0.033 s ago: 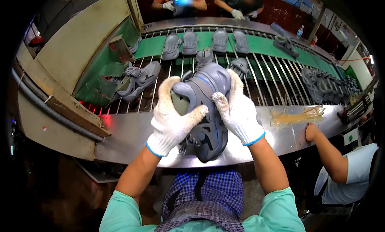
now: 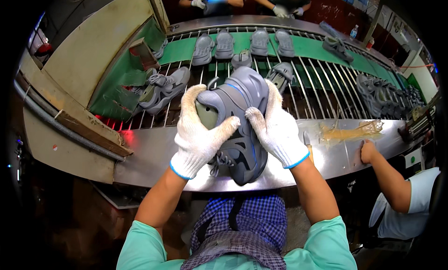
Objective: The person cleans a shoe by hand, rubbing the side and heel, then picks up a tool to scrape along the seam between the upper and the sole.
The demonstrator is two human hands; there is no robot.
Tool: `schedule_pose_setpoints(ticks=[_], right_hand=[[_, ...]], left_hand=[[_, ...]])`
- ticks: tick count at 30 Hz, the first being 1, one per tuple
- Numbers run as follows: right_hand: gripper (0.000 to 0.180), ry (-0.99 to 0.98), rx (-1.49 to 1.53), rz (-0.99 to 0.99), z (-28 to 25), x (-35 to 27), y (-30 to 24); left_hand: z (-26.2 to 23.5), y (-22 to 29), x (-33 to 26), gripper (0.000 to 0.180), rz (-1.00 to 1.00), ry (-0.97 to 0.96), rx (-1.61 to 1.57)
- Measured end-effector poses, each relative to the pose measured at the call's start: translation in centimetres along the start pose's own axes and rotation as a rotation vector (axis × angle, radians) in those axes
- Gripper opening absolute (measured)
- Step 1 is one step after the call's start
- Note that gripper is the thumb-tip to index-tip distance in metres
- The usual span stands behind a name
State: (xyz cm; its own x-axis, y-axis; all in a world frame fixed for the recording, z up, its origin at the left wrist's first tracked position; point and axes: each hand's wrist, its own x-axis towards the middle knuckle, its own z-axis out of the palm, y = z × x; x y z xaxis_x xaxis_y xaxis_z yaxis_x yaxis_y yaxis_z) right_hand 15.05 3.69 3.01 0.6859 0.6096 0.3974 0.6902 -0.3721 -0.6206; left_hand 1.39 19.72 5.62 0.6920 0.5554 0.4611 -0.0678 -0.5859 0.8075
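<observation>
A grey sneaker (image 2: 242,100) with a thin blue line along its side is between my two gloved hands, tilted above the steel counter (image 2: 154,153). Its laced toe points down toward me and the heel end is up. My left hand (image 2: 196,139), in a white knit glove, is closed round the collar side, thumb across the upper. Against the sole side presses my right hand (image 2: 279,135), fingers wrapped behind and out of sight. Beside the right wrist lies a thin tool with a pale yellowish handle (image 2: 311,153), partly covered.
Grey shoe soles (image 2: 203,50) stand on the green conveyor belt (image 2: 179,51) beyond the metal rollers. Sneakers (image 2: 163,89) rest at the left, another shoe (image 2: 281,76) just behind mine. Tan tape (image 2: 352,131) is on the counter, near a co-worker's hand (image 2: 369,151). Two people work opposite.
The view has shifted slightly. The sneaker is turned a little in my hands, and the thin tool beside my right wrist now shows. My grip stays the same.
</observation>
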Motion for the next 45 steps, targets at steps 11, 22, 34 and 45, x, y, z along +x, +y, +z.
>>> schedule_pose_setpoints(ticks=[11,22,34,45], right_hand=[[0.061,-0.072,0.176,-0.065,4.1,-7.9,2.8],[0.088,0.582,0.309,-0.266,0.3,-6.2,1.2],[0.063,-0.056,0.274,0.470,-16.4,-16.8,-2.6],[0.072,-0.235,0.274,0.321,-13.5,-13.6,-3.5]], left_hand=[[-0.4,-1.3,-0.5,0.092,0.047,0.115,0.113],[1.2,4.5,-4.5,0.090,0.414,-0.045,0.099],[5.0,7.7,-13.7,0.048,0.923,-0.313,-0.023],[2.7,3.6,-13.2,0.052,1.021,-0.280,-0.008]])
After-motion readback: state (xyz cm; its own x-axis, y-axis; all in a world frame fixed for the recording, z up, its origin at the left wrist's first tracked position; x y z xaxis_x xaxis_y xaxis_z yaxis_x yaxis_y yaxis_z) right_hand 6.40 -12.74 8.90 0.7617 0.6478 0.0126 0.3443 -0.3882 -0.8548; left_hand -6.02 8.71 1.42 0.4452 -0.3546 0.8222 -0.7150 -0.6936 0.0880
